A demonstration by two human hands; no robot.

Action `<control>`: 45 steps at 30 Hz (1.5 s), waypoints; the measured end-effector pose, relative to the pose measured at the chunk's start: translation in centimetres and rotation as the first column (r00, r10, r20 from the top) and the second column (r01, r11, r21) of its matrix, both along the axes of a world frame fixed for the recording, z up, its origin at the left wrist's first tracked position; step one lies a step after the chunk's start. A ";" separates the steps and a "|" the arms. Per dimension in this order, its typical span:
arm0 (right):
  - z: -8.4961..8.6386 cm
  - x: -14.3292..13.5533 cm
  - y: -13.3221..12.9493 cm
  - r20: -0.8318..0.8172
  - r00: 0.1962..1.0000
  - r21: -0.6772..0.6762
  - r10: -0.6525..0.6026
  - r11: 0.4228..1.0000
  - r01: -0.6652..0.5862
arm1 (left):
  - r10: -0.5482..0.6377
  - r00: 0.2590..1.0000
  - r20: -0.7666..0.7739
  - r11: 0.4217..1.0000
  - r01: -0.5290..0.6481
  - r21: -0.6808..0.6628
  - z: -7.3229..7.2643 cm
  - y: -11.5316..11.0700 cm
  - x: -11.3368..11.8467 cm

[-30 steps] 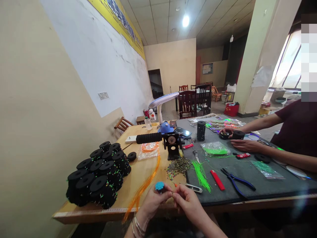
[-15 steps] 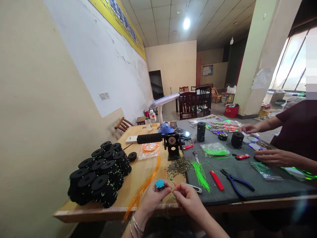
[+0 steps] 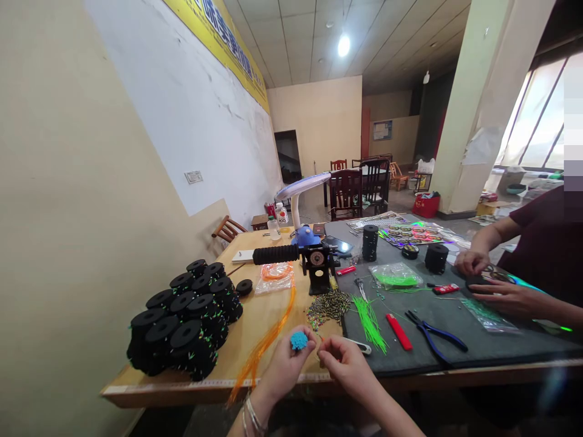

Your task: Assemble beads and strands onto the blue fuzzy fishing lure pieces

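Observation:
My left hand point(image 3: 285, 368) is at the near table edge, fingers closed on a small round blue tufted piece point(image 3: 299, 340) that sticks up above the thumb. My right hand point(image 3: 344, 363) is just to its right, fingertips pinched together and almost touching the left hand's; what they pinch is too small to tell. Just beyond both hands lie a heap of small dark beads point(image 3: 328, 305), a metal clip point(image 3: 359, 346) and a bundle of green strands point(image 3: 370, 319).
Stacked black foam spools point(image 3: 184, 320) crowd the left of the wooden table point(image 3: 255, 315). A black winder with foam handle point(image 3: 296, 258), orange strands point(image 3: 266, 340), a red lighter point(image 3: 399, 331) and blue pliers point(image 3: 435, 334) lie on the grey mat point(image 3: 455, 312). A co-worker's hand point(image 3: 505, 297) works at right.
My hands stay together at the table edge, shifted slightly right. The co-worker's hands drew back from the black spools toward the right side of the mat.

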State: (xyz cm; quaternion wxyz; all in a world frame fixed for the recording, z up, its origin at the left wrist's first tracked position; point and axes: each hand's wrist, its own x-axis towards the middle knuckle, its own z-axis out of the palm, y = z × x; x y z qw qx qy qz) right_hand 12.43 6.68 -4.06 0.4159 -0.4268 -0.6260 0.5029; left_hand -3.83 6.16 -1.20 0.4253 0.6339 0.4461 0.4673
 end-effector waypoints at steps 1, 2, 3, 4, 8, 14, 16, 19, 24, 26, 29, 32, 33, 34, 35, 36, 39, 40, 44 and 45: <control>0.0 0.1 0.1 0.046 0.999 0.028 -0.011 1.000 0.010 | 0.026 1.000 0.015 1.000 -0.026 -0.004 -0.1 0.0 0.0; -0.1 0.3 0.1 0.084 0.996 0.051 -0.025 0.998 0.021 | 0.053 0.998 0.033 0.999 -0.053 -0.011 -0.2 0.1 -0.1; -0.1 0.4 0.2 0.111 0.993 0.063 -0.039 0.997 0.032 | 0.079 0.995 0.053 0.997 -0.078 -0.020 -0.2 0.1 -0.1; -0.2 0.6 0.2 0.124 0.991 0.061 -0.051 0.997 0.043 | 0.104 0.992 0.074 0.994 -0.102 -0.029 -0.3 0.1 0.0; 0.2 0.6 0.2 -0.020 1.000 -0.075 -0.017 0.997 0.015 | 0.153 0.982 0.108 0.988 -0.148 -0.046 -0.1 -0.2 0.3; 1.2 -0.3 0.1 -0.301 0.953 -0.185 0.031 0.978 -0.091 | 0.146 0.983 0.111 0.989 -0.147 0.003 0.4 -0.5 1.0; 1.3 -0.4 0.2 -0.316 0.949 -0.186 0.008 0.980 -0.070 | 0.150 0.982 0.116 0.989 -0.151 0.001 0.4 -0.5 1.1; 1.2 -0.2 0.2 -0.350 0.936 -0.210 -0.037 0.977 -0.040 | 0.149 0.979 0.142 0.988 -0.142 -0.061 -0.4 -0.5 1.2; 1.5 0.4 0.1 -0.449 0.891 -0.281 -0.064 0.957 -0.073 | 0.009 0.986 0.166 0.982 0.023 -0.190 -2.5 -0.3 1.2; 1.6 0.5 0.0 -0.464 0.883 -0.282 -0.071 0.957 -0.072 | -0.037 0.986 0.163 0.979 0.068 -0.190 -2.8 -0.2 1.3; 1.7 0.5 0.0 -0.468 0.879 -0.283 -0.089 0.958 -0.054 | -0.102 0.983 0.154 0.976 0.129 -0.176 -2.6 -0.2 1.3; 2.0 0.4 -0.1 -0.466 0.880 -0.283 -0.092 0.958 -0.049 | -0.165 0.975 0.148 0.969 0.188 -0.157 -2.1 -0.2 1.3; 2.0 0.4 -0.1 -0.467 0.880 -0.283 -0.092 0.958 -0.050 | -0.181 0.972 0.148 0.967 0.203 -0.152 -2.0 -0.2 1.3; 2.1 0.4 -0.2 -0.468 0.879 -0.282 -0.091 0.958 -0.051 | -0.191 0.970 0.149 0.966 0.213 -0.147 -2.0 -0.2 1.2; 2.1 0.3 -0.2 -0.470 0.878 -0.280 -0.092 0.959 -0.049 | -0.194 0.969 0.151 0.966 0.215 -0.142 -2.0 -0.2 1.2; 2.0 0.3 -0.2 -0.471 0.877 -0.276 -0.093 0.960 -0.046 | -0.188 0.970 0.153 0.968 0.209 -0.136 -2.0 -0.1 1.1; 1.8 0.3 -0.1 -0.474 0.876 -0.256 -0.091 0.966 -0.039 | -0.141 0.978 0.156 0.979 0.161 -0.121 -2.3 0.0 0.9; 1.7 0.3 -0.1 -0.477 0.874 -0.251 -0.088 0.967 -0.040 | -0.126 0.979 0.159 0.980 0.148 -0.136 -2.4 0.1 0.9; 1.7 0.3 -0.1 -0.498 0.863 -0.253 -0.090 0.966 -0.046 | -0.117 0.978 0.172 0.961 0.155 -0.228 -2.5 0.1 1.0; 1.7 0.3 -0.1 -0.501 0.861 -0.254 -0.091 0.966 -0.045 | -0.124 0.978 0.169 0.959 0.162 -0.234 -2.5 0.1 1.0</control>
